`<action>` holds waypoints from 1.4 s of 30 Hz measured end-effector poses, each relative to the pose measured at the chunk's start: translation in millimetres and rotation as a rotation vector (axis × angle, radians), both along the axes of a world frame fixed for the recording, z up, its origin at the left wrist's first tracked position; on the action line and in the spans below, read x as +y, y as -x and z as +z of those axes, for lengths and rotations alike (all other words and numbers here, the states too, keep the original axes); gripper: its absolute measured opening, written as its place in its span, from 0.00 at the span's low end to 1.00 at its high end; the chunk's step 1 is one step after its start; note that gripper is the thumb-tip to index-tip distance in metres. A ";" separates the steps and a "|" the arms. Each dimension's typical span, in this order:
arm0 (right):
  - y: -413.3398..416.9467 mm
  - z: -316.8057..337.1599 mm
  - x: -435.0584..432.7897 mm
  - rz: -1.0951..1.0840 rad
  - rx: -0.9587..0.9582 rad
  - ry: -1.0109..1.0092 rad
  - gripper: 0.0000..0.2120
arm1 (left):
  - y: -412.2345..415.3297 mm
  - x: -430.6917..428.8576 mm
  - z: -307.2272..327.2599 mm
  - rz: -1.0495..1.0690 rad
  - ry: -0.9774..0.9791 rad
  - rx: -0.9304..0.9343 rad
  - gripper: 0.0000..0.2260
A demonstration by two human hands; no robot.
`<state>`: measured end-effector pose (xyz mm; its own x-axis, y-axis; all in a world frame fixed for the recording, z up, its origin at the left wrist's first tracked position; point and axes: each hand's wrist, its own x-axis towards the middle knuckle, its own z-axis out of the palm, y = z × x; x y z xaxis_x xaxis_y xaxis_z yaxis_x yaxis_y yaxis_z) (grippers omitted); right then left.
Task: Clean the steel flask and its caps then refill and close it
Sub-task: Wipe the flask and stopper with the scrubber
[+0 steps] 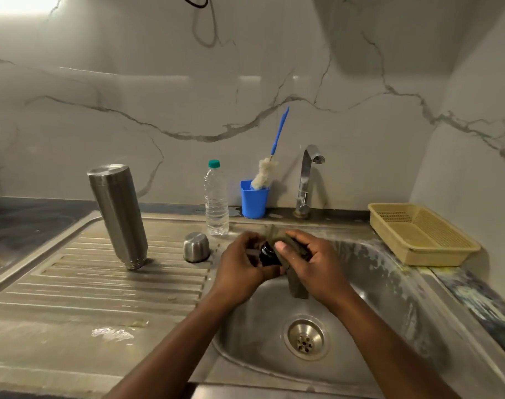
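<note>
Right now your left hand is curled round the small black inner cap, holding it over the near-left edge of the sink basin. Your right hand grips a grey-green scrub pad and presses it against the cap with the thumb on top; the pad's loose end hangs down into the basin. Just left of your hands, the steel outer cap sits dome up on the ribbed drainboard. Farther left, the steel flask stands on its narrow end. Along the back edge you have a clear water bottle, a blue cup holding a bottle brush, and the tap. A yellow basket rests at the basin's right rim.
</note>
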<state>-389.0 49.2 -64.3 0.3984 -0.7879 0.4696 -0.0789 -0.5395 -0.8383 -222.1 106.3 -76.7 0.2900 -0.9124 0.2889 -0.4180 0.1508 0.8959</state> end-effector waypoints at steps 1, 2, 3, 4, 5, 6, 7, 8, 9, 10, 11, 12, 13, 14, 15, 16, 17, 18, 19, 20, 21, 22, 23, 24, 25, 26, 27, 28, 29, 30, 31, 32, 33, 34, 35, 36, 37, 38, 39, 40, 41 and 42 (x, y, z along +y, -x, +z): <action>-1.0 -2.9 -0.9 0.036 0.063 0.023 0.14 | 0.5 0.4 -0.8 -0.005 0.005 0.013 0.28; -2.2 -5.8 -1.5 0.065 0.132 0.042 0.17 | 0.3 1.0 -1.7 -0.014 0.012 0.020 0.26; -3.3 -7.3 -1.8 0.087 0.194 0.060 0.19 | -0.3 1.6 -2.2 -0.018 0.015 0.028 0.25; -4.0 -7.1 -1.7 0.100 0.241 0.077 0.21 | -1.6 1.5 -2.8 -0.019 0.016 0.045 0.23; -4.0 -5.5 -1.4 0.102 0.269 0.093 0.21 | -3.0 1.4 -3.4 -0.022 0.015 0.068 0.22; -3.0 -3.1 -1.3 0.091 0.287 0.110 0.21 | -4.5 1.1 -3.5 -0.026 0.014 0.096 0.21; -1.7 -0.8 -1.3 0.077 0.293 0.129 0.22 | -5.0 2.1 -1.9 -0.036 0.013 0.130 0.20; -0.1 1.6 -1.8 0.062 0.288 0.145 0.22 | -5.3 3.2 0.0 -0.053 0.014 0.169 0.19; 1.7 3.6 -1.9 0.049 0.270 0.159 0.21 | -4.8 5.0 2.2 -0.077 0.011 0.210 0.18; 3.6 5.1 -1.9 0.033 0.249 0.168 0.21 | -4.2 6.4 4.1 -0.099 0.004 0.252 0.16; 5.2 5.6 -2.1 0.012 0.233 0.176 0.20 | -3.0 8.0 5.9 -0.118 -0.004 0.290 0.15; 6.8 4.7 -1.8 -0.010 0.220 0.181 0.20 | -1.9 8.9 6.4 -0.138 -0.012 0.325 0.14; 8.2 3.3 -2.2 -0.030 0.203 0.186 0.19 | -1.3 9.3 5.8 -0.157 -0.019 0.359 0.14; 9.4 2.3 -2.1 -0.047 0.182 0.186 0.18 | -0.8 9.5 5.1 -0.174 -0.022 0.395 0.13; 10.3 1.5 -2.6 -0.057 0.160 0.181 0.16 | -0.4 10.1 5.3 -0.188 -0.025 0.422 0.13; 10.9 0.7 -4.0 -0.062 0.140 0.167 0.13 | -0.8 10.5 4.9 -0.199 -0.026 0.427 0.14; 11.3 0.2 -5.2 -0.058 0.122 0.146 0.10 | -0.7 11.0 4.9 -0.211 -0.023 0.401 0.15; 10.9 -0.3 -6.8 -0.050 0.109 0.113 0.08 | -1.5 10.8 3.6 -0.216 -0.018 0.345 0.16; 10.1 -0.5 -7.7 -0.034 0.103 0.071 0.06 | -1.3 11.2 2.7 -0.219 -0.016 0.284 0.17; 9.0 -1.4 -8.3 -0.013 0.105 0.029 0.07 | -1.4 10.7 0.9 -0.214 -0.015 0.234 0.18; 8.0 -2.8 -9.1 0.010 0.116 0.003 0.08 | -1.5 10.4 -0.7 -0.206 -0.015 0.213 0.18; 7.2 -4.4 -9.3 0.031 0.133 -0.001 0.09 | -2.0 9.9 -1.7 -0.196 -0.009 0.210 0.18; 6.7 -5.6 -9.1 0.051 0.153 0.013 0.10 | -2.7 10.0 -1.7 -0.186 -0.001 0.223 0.16; 6.2 -6.3 -8.8 0.069 0.173 0.034 0.12 | -3.9 10.4 -0.9 -0.180 0.008 0.239 0.15; 6.2 -6.8 -9.1 0.079 0.187 0.055 0.15 | -4.9 10.8 0.7 -0.179 0.015 0.264 0.13; 6.4 -7.0 -9.4 0.078 0.198 0.074 0.17 | -5.9 11.2 2.0 -0.180 0.019 0.295 0.12; 7.1 -7.0 -9.8 0.073 0.205 0.093 0.19 | -6.1 11.4 3.2 -0.182 0.019 0.328 0.11; 8.2 -7.0 -10.6 0.068 0.202 0.102 0.19 | -6.3 10.8 2.4 -0.185 0.016 0.353 0.11; 9.3 -7.1 -11.4 0.065 0.187 0.096 0.18 | -6.0 10.3 0.9 -0.191 0.008 0.368 0.11; 10.6 -6.9 -11.9 0.058 0.168 0.075 0.17 | -5.0 10.1 -0.4 -0.201 0.000 0.373 0.11; 11.7 -6.8 -11.8 0.048 0.148 0.050 0.15 | -3.4 10.9 -0.5 -0.209 -0.008 0.368 0.11; 12.7 -6.6 -11.8 0.036 0.127 0.023 0.12 | -2.3 11.0 -0.4 -0.217 -0.010 0.349 0.12; 13.1 -6.6 -11.9 0.023 0.102 -0.006 0.10 | -2.2 11.1 -0.3 -0.230 -0.009 0.326 0.13; 12.9 -6.8 -12.3 0.002 0.081 -0.033 0.08 | -2.4 10.9 -0.6 -0.245 -0.008 0.305 0.15; 12.3 -6.9 -12.6 -0.023 0.073 -0.053 0.06 | -2.4 11.2 -0.3 -0.257 -0.010 0.288 0.16; 11.5 -6.9 -12.5 -0.044 0.075 -0.062 0.06 | -2.9 10.5 -1.5 -0.259 -0.012 0.263 0.17; 10.4 -7.2 -12.1 -0.049 0.084 -0.058 0.06 | -2.8 10.2 -2.8 -0.256 -0.014 0.237 0.17; 9.6 -7.4 -11.5 -0.042 0.095 -0.046 0.06 | -2.7 9.2 -3.7 -0.245 -0.012 0.220 0.17; 9.1 -7.3 -10.4 -0.026 0.108 -0.024 0.06 | -2.3 9.3 -3.5 -0.228 -0.007 0.227 0.17; 8.5 -6.7 -9.3 -0.006 0.117 0.002 0.07 | -2.3 9.2 -3.4 -0.212 0.004 0.253 0.16; 7.9 -6.4 -8.8 0.011 0.119 0.026 0.10 | -2.7 9.6 -2.4 -0.202 0.012 0.289 0.14; 7.6 -6.3 -8.9 0.025 0.112 0.041 0.13 | -3.6 9.5 -1.6 -0.197 0.019 0.322 0.13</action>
